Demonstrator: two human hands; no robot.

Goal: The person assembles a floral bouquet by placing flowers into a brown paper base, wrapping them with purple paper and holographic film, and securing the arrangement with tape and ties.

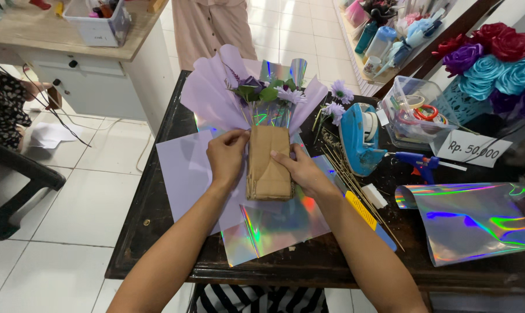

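Head view: at the centre of the frame, the left hand (226,155) pinches the upper left edge of a brown paper wrap (268,163), and the right hand (300,168) lies flat on its right side, fingers pressing the paper down. The wrap stands around the stems of a small bouquet (266,91) of purple flowers, backed by lilac paper (207,95) that fans toward the top of the frame. Under it, holographic film (274,229) and a lilac sheet (178,168) spread over the dark counter (158,232), the film's lower corner close to the near edge. Just right of the right hand lie thin sticks (346,174) and a blue tape dispenser (358,136); a blue glue gun (419,162) and a roll of holographic film (471,220) fill the right side. Bare counter shows only along the left and near edges.
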